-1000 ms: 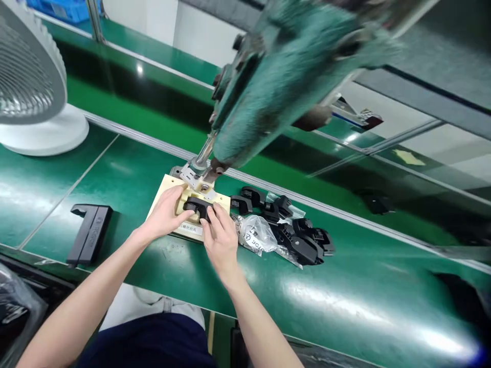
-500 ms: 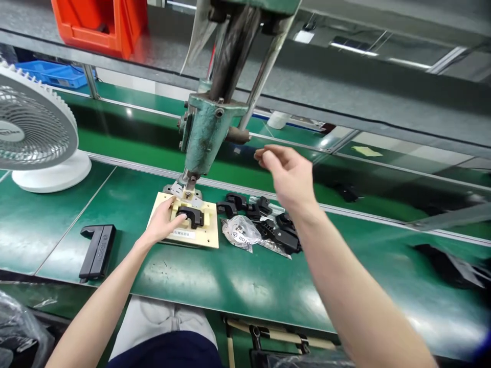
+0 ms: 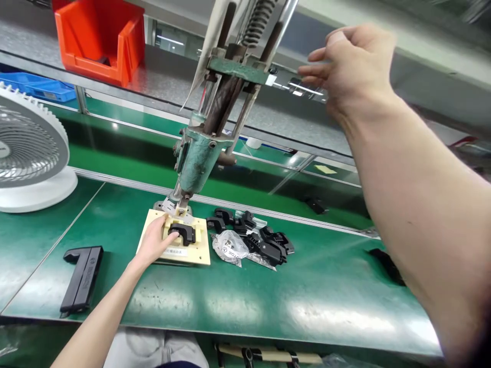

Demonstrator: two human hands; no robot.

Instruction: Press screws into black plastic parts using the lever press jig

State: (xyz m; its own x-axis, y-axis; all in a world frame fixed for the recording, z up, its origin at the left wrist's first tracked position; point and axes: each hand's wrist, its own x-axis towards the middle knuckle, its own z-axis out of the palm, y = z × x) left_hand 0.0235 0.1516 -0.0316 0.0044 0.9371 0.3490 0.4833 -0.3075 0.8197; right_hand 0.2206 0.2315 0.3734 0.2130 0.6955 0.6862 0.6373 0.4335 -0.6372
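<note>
A cream fixture plate (image 3: 199,254) with a printed label lies under the green press head (image 3: 197,163). Set in it is a black hooked plastic part (image 3: 184,232). My left hand (image 3: 155,238) lies over the plate's left side, thumb and fingers apart. Its thumb tip touches the black part's left end, while the fingers reach the block beneath a metal bracket (image 3: 169,207). My right hand (image 3: 355,66) is raised at upper right, well away from the press. Its fingers are loosely bent and apart, with nothing visible in them.
Several black parts (image 3: 268,248) and a clear plastic bag (image 3: 230,248) lie right of the fixture. A long black hooked piece (image 3: 82,278) lies at left, near the bench edge. A white fan (image 3: 34,189) stands farther left. An orange bin (image 3: 95,66) sits on the shelf.
My right hand has risen up and to the right, away from the press. My left hand stays on the fixture. The camera view has tilted upward, showing the press's spring.
</note>
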